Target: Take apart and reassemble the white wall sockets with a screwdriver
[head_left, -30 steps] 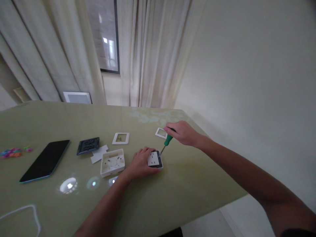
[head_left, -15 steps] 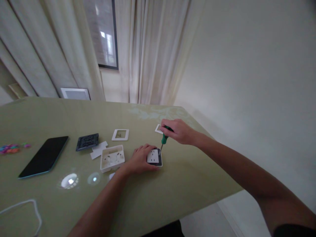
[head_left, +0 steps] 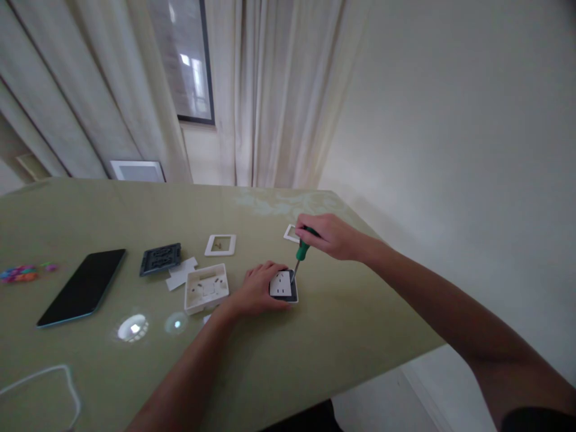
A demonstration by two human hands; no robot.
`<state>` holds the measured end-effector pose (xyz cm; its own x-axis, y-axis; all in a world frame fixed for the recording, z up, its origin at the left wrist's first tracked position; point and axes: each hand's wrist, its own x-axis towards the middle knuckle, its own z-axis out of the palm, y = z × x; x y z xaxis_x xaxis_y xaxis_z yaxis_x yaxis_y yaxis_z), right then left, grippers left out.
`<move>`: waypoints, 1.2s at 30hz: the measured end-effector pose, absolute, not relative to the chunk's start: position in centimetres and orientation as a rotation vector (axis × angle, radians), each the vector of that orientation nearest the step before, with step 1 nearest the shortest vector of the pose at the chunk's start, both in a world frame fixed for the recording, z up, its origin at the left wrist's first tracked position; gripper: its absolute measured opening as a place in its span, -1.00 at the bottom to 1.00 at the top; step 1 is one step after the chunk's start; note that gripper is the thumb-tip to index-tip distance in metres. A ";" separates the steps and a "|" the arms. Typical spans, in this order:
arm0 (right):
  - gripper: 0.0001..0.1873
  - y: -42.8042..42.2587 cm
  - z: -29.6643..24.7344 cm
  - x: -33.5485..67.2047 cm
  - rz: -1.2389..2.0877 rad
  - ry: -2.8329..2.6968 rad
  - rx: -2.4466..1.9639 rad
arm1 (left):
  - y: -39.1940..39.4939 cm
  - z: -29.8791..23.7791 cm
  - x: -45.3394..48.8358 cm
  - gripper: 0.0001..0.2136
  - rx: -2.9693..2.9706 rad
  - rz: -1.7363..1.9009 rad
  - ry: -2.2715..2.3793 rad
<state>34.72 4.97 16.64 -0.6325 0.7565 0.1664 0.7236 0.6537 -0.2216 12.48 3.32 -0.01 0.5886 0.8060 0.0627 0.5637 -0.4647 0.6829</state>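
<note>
A wall socket (head_left: 281, 284) with a white face and a dark surround lies on the table, its slots facing up. My left hand (head_left: 261, 289) grips it from the left, thumb along the near side and fingers over the far side. In my right hand (head_left: 327, 235) is a green-handled screwdriver (head_left: 302, 249), held tilted with the fingers closed round the handle. Its metal shaft reaches down to the socket's dark right margin. Whether the tip sits in a screw is too small to tell. Left of my left hand stands an open white mounting box (head_left: 206, 289).
Behind the box lie a dark socket back (head_left: 160, 259), white flat pieces (head_left: 180, 274) and a white frame (head_left: 220, 245) with small screws inside. Another white frame (head_left: 290, 233) is beyond my right hand. A tablet (head_left: 85, 288), colourful bits (head_left: 22, 273) and a white cable (head_left: 67, 375) are leftward.
The view has shifted very slightly. My right hand keeps its grip on the screwdriver, its fingers turned a little; the socket stays under my left hand.
</note>
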 end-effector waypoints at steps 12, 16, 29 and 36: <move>-0.68 3.9 16.8 35.4 0.236 -2.669 -1.214 | 3.3 -0.1 12.4 -0.25 2.196 0.504 1.082; -0.59 3.7 17.0 35.3 -0.065 -2.488 -1.611 | 3.3 0.1 12.4 -0.25 2.191 0.496 1.087; -0.76 3.5 16.4 33.3 -0.084 -2.510 -1.400 | 3.4 -0.1 12.4 -0.24 2.185 0.512 1.081; -0.76 3.5 16.3 32.9 0.332 -2.451 -1.154 | 3.0 0.3 12.1 -0.22 2.194 0.459 1.120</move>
